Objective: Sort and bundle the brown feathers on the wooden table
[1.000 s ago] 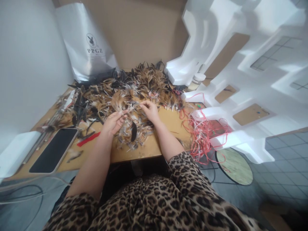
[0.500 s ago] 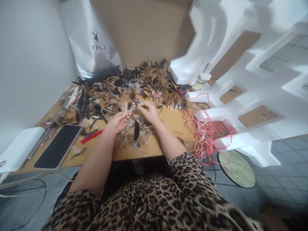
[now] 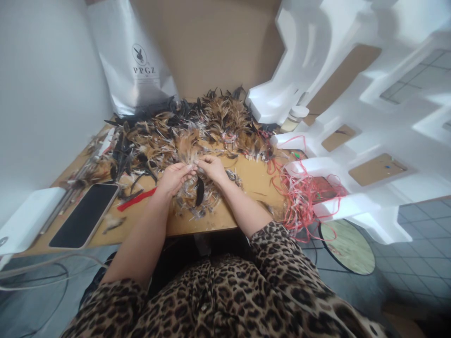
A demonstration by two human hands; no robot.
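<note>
Feathers in a small brown tuft (image 3: 185, 149) stand between the two hands, above the near middle of the wooden table (image 3: 246, 176). The tuft's long axis runs away from the person: quill ends down at the fingers, fluffy tips fanning up toward the big feather pile (image 3: 183, 126). The left hand (image 3: 172, 178) pinches its base with closed fingertips, and the right hand (image 3: 211, 168) meets it there, fingers also pinched on the quills. Below them lies a loose heap with one dark feather (image 3: 199, 190) pointing toward the person. A silver bag (image 3: 132, 61) stands behind the pile; what it holds cannot be seen. A phone (image 3: 84, 215) lies at the left, and red strings (image 3: 303, 192) tangle at the right.
</note>
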